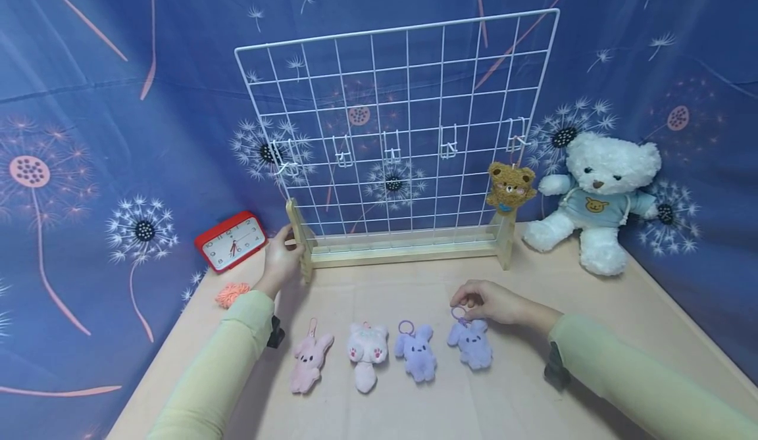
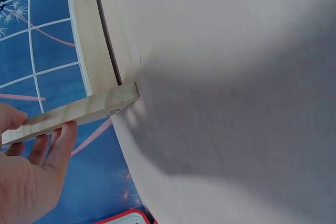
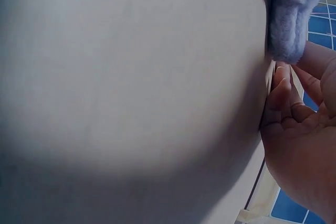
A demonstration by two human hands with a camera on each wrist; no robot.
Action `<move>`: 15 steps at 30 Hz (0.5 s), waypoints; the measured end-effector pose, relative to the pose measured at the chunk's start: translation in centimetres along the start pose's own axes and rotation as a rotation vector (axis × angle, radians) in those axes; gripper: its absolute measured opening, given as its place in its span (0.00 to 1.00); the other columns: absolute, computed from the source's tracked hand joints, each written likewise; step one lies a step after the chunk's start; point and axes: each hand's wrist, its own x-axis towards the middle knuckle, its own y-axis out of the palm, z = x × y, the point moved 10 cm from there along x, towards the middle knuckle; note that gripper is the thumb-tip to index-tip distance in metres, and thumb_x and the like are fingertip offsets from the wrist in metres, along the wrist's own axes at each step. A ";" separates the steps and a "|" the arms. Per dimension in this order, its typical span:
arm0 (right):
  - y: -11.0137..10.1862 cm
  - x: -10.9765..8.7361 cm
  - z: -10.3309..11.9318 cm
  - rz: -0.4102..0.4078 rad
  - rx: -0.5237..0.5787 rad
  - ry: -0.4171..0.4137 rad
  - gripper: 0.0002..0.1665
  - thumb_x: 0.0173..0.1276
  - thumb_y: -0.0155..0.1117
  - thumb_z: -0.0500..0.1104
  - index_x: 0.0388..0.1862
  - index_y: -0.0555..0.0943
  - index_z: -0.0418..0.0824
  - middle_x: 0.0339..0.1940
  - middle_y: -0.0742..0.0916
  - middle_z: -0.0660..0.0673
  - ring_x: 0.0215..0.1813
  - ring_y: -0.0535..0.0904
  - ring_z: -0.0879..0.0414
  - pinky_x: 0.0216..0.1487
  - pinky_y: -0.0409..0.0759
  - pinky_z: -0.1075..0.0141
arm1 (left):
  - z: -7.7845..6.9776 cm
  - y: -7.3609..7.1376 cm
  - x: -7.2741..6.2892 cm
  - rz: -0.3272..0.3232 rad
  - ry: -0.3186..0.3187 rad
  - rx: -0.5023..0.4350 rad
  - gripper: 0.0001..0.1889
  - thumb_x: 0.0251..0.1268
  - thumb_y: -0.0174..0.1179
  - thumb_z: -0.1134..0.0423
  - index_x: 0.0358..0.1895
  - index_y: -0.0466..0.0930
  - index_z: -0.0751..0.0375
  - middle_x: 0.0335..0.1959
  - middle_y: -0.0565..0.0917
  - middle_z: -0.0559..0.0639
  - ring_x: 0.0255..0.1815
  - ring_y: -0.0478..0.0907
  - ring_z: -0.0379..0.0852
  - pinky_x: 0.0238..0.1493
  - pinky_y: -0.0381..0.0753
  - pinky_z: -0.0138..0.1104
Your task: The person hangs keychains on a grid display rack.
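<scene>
My left hand (image 1: 281,260) grips the wooden end post (image 2: 79,113) of a white wire grid rack (image 1: 408,67), thumb on one side and fingers on the other. Front right, my right hand (image 1: 490,300) pinches the purple ring (image 1: 458,314) of a lavender plush keychain (image 1: 474,346) lying on the table. In the right wrist view, that plush (image 3: 286,24) hides the fingertips. In a row to its left lie another lavender plush keychain (image 1: 418,356), a white-and-pink one (image 1: 367,354) and a pink one (image 1: 310,364).
A brown bear keychain (image 1: 510,187) hangs from the rack's rightmost hook; several other white hooks (image 1: 449,149) line the grid. A red clock (image 1: 232,243) and an orange yarn bundle (image 1: 231,294) are at left. A white teddy bear (image 1: 598,196) sits back right.
</scene>
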 end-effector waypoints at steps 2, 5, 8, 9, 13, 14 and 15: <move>0.0 0.1 -0.2 -0.003 -0.025 -0.001 0.14 0.62 0.73 0.33 0.47 0.86 0.38 0.38 0.82 0.47 0.44 0.75 0.52 0.46 0.78 0.65 | 0.0 0.0 0.0 -0.001 -0.001 -0.003 0.32 0.70 0.56 0.75 0.77 0.63 0.65 0.67 0.74 0.69 0.61 0.77 0.69 0.62 0.81 0.52; 0.0 0.1 -0.6 -0.004 -0.036 0.005 0.14 0.61 0.73 0.33 0.46 0.85 0.39 0.38 0.82 0.49 0.44 0.75 0.53 0.45 0.77 0.66 | 0.0 0.0 0.0 0.000 -0.003 -0.006 0.32 0.70 0.56 0.75 0.77 0.63 0.65 0.67 0.74 0.69 0.61 0.77 0.69 0.62 0.81 0.52; -0.1 0.2 -0.9 -0.009 -0.027 0.014 0.14 0.59 0.74 0.32 0.44 0.84 0.40 0.37 0.82 0.49 0.43 0.76 0.53 0.45 0.77 0.67 | 0.0 0.0 0.0 0.002 -0.004 -0.007 0.32 0.69 0.56 0.75 0.77 0.63 0.65 0.67 0.74 0.69 0.61 0.77 0.69 0.62 0.81 0.52; -0.1 0.2 -0.9 -0.013 -0.022 0.013 0.15 0.58 0.74 0.32 0.43 0.83 0.40 0.37 0.82 0.49 0.42 0.76 0.53 0.44 0.77 0.67 | 0.0 0.0 0.0 0.002 -0.005 -0.006 0.32 0.69 0.56 0.75 0.77 0.63 0.65 0.67 0.74 0.69 0.61 0.77 0.69 0.62 0.81 0.52; -0.3 0.3 -1.1 -0.032 -0.004 0.017 0.15 0.56 0.76 0.32 0.40 0.81 0.40 0.34 0.83 0.49 0.40 0.77 0.54 0.44 0.79 0.67 | -0.1 0.0 0.0 -0.003 0.000 -0.009 0.32 0.69 0.56 0.75 0.76 0.63 0.65 0.67 0.74 0.69 0.60 0.78 0.69 0.61 0.81 0.52; -0.4 0.3 -1.1 -0.036 -0.002 0.017 0.15 0.56 0.77 0.32 0.40 0.81 0.40 0.34 0.83 0.49 0.40 0.78 0.54 0.43 0.79 0.67 | -0.1 -0.1 0.0 -0.006 0.002 -0.008 0.32 0.68 0.56 0.75 0.76 0.63 0.65 0.67 0.74 0.69 0.60 0.78 0.69 0.61 0.81 0.52; -0.4 0.3 -1.1 -0.041 -0.001 0.016 0.14 0.56 0.76 0.32 0.39 0.81 0.40 0.34 0.84 0.49 0.39 0.79 0.54 0.43 0.80 0.67 | -0.1 -0.1 0.0 -0.006 0.004 -0.007 0.32 0.68 0.56 0.75 0.76 0.63 0.66 0.67 0.74 0.69 0.60 0.78 0.69 0.61 0.81 0.52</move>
